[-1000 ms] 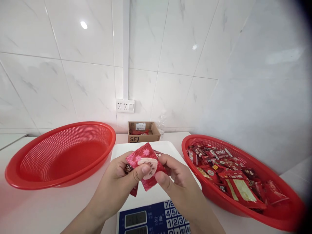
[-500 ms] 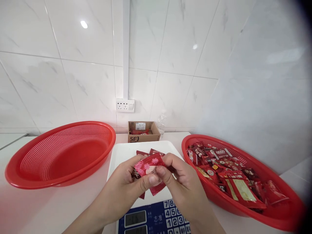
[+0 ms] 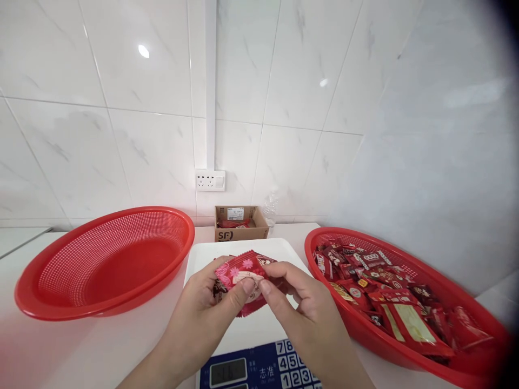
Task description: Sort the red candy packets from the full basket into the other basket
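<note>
Both hands meet over the white pan [image 3: 265, 327] of a digital scale. My left hand [image 3: 203, 310] is closed around a small bunch of red snack packets, its thumb lying across the front one. That front packet [image 3: 247, 266] is pinkish red with pink flowers and crimped edges. Darker red packets show partly behind it, and how many there are is hidden. My right hand [image 3: 310, 305] pinches the front packet's right side between thumb and fingers. Below the hands lies the scale's blue panel [image 3: 265, 370], with its display and number keys partly covered by my right wrist.
To the left stands a red perforated basket [image 3: 121, 265] with nothing visible in it. A similar red basket [image 3: 357, 329] on the right holds many red snack packets [image 3: 381, 278]. Behind the scale are a cardboard box [image 3: 243, 233] with red packets inside and a clear plastic bottle [image 3: 270, 205].
The front packet has tilted and turned slightly in my fingers, and the packets behind it are now bunched closer to it. Both hands keep their grip. The view has shifted slightly.
</note>
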### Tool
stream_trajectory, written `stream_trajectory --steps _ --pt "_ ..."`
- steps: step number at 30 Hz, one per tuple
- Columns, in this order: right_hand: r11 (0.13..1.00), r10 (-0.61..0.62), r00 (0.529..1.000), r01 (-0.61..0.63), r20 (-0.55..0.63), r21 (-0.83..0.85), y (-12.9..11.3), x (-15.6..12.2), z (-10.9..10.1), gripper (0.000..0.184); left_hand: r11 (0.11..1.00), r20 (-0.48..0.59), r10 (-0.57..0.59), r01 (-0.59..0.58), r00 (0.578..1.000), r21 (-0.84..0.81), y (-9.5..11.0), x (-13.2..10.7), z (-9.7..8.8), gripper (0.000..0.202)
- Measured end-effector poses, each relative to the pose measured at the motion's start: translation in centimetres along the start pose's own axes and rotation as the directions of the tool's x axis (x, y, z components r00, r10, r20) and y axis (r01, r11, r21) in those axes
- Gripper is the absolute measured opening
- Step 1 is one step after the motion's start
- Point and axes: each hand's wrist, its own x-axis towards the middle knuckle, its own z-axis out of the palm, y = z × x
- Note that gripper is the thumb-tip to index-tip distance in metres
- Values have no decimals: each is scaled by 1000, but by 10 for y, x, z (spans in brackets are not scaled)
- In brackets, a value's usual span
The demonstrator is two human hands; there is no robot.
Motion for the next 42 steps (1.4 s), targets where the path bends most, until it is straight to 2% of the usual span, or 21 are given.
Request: stream_trajectory --steps 4,10,15,21,24,28,33,37,42 --pt "995 -16 1000 15 -2 -94 -1 1 1 14 999 35 30 -31 999 44 1 1 -1 21" --pt "973 -106 994 110 34 -202 3 4 0 11 945 -3 150 -143 989 294 1 -4 1 12" --pt "972 -80 996 85 30 -218 9 4 2 11 951 -14 123 -114 992 287 2 -5 5 11" --pt "965 -140 989 125 -53 -231 12 2 9 10 935 -57 146 -119 988 333 0 -5 6 12" --pt "991 -71 994 61 -79 -123 10 2 8 11 967 -12 106 -101 994 235 1 -6 3 17" --pt "993 63 998 -64 6 99 9 4 1 19 1000 37 12 -11 999 -28 2 -6 1 22" --pt "982 59 995 -72 78 173 10 5 -4 24 978 14 -41 43 999 -203 1 -4 2 25" --pt "976 87 995 -93 41 198 7 4 -3 26 982 -72 -44 30 996 -186 3 -2 1 28" --pt "975 86 995 -94 48 203 4 2 -2 28 991 -78 -51 41 996 -124 2 0 -4 33"
